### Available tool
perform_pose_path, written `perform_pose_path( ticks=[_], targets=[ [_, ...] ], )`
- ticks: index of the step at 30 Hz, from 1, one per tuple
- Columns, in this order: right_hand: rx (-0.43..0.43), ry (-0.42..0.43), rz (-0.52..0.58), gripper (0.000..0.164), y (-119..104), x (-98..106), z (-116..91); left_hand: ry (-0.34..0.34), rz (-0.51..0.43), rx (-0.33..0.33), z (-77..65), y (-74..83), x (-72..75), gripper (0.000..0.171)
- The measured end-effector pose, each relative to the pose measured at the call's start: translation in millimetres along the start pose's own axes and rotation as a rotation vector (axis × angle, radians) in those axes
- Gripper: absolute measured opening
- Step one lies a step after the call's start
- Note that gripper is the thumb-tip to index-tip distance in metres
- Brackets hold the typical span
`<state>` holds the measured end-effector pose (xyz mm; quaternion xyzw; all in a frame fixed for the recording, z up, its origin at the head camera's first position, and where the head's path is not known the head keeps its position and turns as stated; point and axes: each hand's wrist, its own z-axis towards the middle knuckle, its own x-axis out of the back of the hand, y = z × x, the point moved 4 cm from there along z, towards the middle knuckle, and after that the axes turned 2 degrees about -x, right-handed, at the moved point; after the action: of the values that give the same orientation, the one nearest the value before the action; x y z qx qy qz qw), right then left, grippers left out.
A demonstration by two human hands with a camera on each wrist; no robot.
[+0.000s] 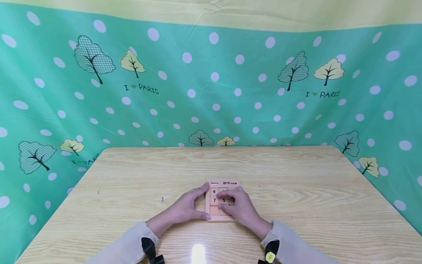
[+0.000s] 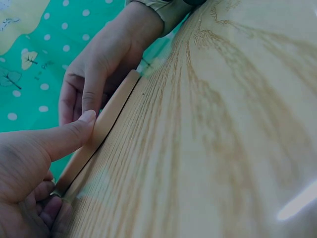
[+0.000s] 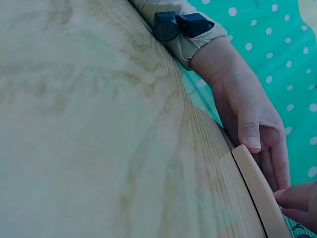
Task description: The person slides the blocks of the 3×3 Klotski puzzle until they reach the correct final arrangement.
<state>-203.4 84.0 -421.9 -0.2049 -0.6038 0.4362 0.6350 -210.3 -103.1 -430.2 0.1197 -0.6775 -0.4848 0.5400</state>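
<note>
A pink number slide puzzle [image 1: 224, 219] lies flat on the table, with numbered tiles such as 4, 7, 5 and 3 in its frame. My left hand [image 1: 186, 207] holds the frame at its left side, thumb at the near left corner and fingers toward the far left corner. Over the right part of the puzzle, my right hand [image 1: 242, 207] bends its thumb and index finger above the tiles, covering several of them. A bare gap [image 1: 215, 211] shows at the lower left of the frame. Both wrist views show the puzzle's near edge [image 2: 106, 116] [image 3: 255, 183] side-on.
The light wooden table [image 1: 132, 172] runs back to a green dotted curtain [image 1: 211, 84] with printed trees. A bright light reflection [image 1: 198, 253] lies on the table's near side. Black wrist devices [image 3: 181, 26] sit on the sleeves.
</note>
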Motion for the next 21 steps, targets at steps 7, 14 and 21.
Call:
perform_pose_path(
  ticks=[7, 14, 21],
  targets=[
    [0.003, -0.003, -0.018, 0.026, 1.3, -1.0, 0.8, -0.001, 0.009, -0.001, -0.4, 0.2, 0.7, 0.099],
    [0.0, -0.002, -0.018, 0.027, -0.1, -1.2, 0.4, -0.003, 0.012, -0.005, -0.6, 0.8, 1.5, 0.098],
    [0.0, -0.001, -0.011, 0.026, -0.9, -0.7, 0.0, -0.004, 0.01, -0.011, -0.2, 0.8, 0.9, 0.099]
  ],
)
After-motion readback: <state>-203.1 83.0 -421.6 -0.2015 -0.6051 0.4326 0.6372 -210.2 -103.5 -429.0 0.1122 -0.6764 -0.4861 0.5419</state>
